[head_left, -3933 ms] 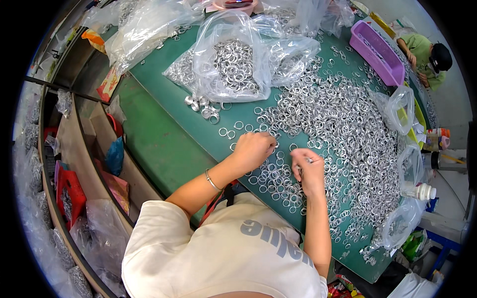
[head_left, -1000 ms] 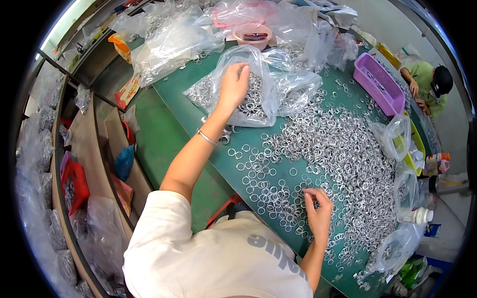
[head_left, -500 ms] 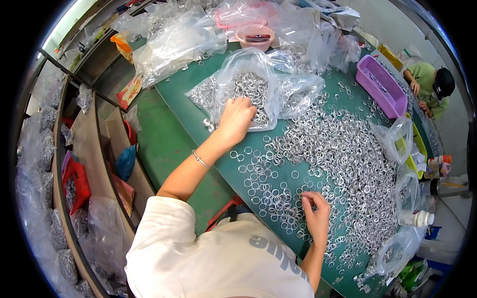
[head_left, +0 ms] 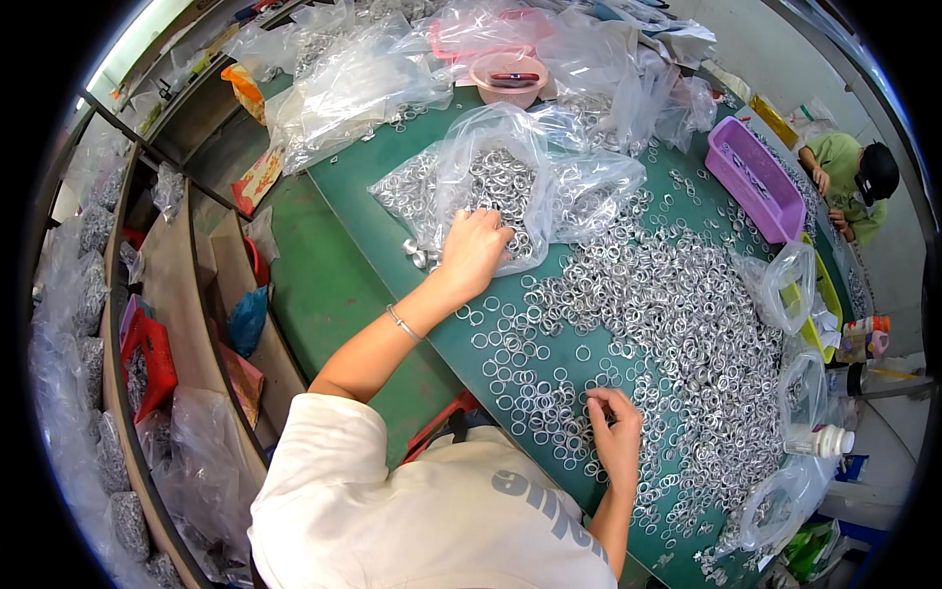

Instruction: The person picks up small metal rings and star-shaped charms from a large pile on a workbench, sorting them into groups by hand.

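A clear plastic bag [head_left: 538, 187] lies with its mouth wide, full of small silver metal rings [head_left: 502, 175]. At its near rim is my left hand [head_left: 473, 250], a bracelet on the wrist. Its fingers are bent down and closed, their tips hidden. My right hand [head_left: 616, 437] hovers low over the near edge of a broad spread of loose rings [head_left: 677, 314] on the green table [head_left: 363, 187]. Its thumb and forefinger come together in a pinch, and the other fingers curl. Whatever either hand may hold is too small or hidden to see.
Beyond the bag stand a pink bowl [head_left: 508, 80] and piled plastic bags [head_left: 353, 93]. A purple basket [head_left: 756, 182] sits far right, near another person [head_left: 849, 187]. A white bottle [head_left: 822, 441] is at right. Shelves [head_left: 177, 324] with bagged rings line the left.
My left hand has drawn back from the middle of the bag's rings toward its near rim. My right hand has shifted slightly left and down, its thumb and forefinger still close together.
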{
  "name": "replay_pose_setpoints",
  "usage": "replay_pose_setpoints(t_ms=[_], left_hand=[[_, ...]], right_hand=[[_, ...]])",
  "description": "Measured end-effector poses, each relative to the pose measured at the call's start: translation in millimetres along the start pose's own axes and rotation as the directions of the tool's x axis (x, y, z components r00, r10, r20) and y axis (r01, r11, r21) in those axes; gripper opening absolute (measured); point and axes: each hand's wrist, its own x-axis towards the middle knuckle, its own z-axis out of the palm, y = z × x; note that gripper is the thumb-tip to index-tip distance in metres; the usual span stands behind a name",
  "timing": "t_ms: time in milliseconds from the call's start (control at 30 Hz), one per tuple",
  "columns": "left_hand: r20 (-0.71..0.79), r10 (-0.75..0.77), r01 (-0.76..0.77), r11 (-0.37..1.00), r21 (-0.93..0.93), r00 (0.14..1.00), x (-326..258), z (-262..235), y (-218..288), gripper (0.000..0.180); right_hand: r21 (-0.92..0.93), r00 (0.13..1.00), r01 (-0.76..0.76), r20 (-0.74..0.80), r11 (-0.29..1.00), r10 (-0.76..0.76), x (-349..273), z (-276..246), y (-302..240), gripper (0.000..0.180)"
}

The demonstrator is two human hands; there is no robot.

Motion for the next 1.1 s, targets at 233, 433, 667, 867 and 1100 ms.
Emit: replay_pose_setpoints(t_ms=[233, 433, 667, 867, 1100], left_hand=[[0.003, 0.031, -0.031, 0.999, 0.033, 1.0, 1, 5, 3, 0.022], [0.034, 0.061, -0.063, 0.997, 0.052, 0.998, 1, 7, 3, 0.024], [-0.241, -0.09, -0.008, 0.926, -0.378, 0.966, 0, 0, 7, 0.025], [0.455, -0.223, 0.377, -0.317, -0.87, 0.862, -39, -45, 52, 0.024], [0.704, 0.217, 0.73, -0.319, -0.604, 0.676, -87, -4, 109, 0.035]], right_hand=[[0.003, 1.0, -0.01, 0.008, 1.0, 0.01, -1, 3, 3, 0.012], [-0.008, 1.0, -0.028, 0.004, 1.0, 0.028, -2, 4, 1, 0.01], [0.032, 0.998, -0.05, -0.043, 0.998, 0.051, -3, -3, 3, 0.011], [-0.01, 0.997, -0.059, -0.042, 0.998, 0.059, -11, -2, 3, 0.013], [0.168, 0.995, 0.061, -0.089, 0.984, -0.047, -11, 18, -17, 0.02]])
